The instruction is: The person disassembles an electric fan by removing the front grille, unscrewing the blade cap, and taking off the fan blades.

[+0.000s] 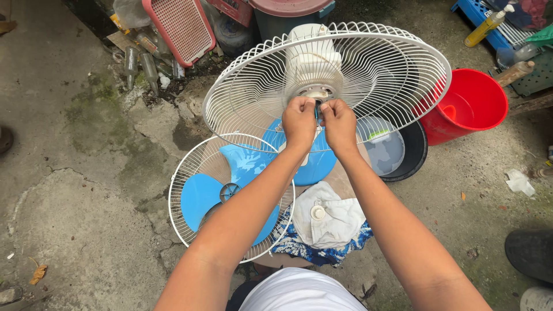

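At the far left, green glass bottles (pixel 141 66) lie on the concrete floor (pixel 75 173) below a pink perforated tray (pixel 180 27). Nearer me, the front fan guard (pixel 230 196) lies flat on the floor with the blue fan blade (pixel 227 193) resting on it.

My left hand (pixel 298 122) and right hand (pixel 340 124) are raised side by side, knuckles almost touching, at the centre of the rear fan guard (pixel 328 80). This white wire guard stands tilted, mounted on the white motor housing (pixel 313 57). The fingertips of both hands are closed together, pinching a small dark part (pixel 317 110) at the hub; I cannot tell what the part is.

Below my forearms, a white cloth (pixel 328 219) lies on a blue patterned fabric (pixel 319 250).

To the right of the guard stands a black basin (pixel 412 155), then a red bucket (pixel 469 106). A yellow bottle (pixel 487 26) lies on a blue crate (pixel 478 14) at the top right corner.
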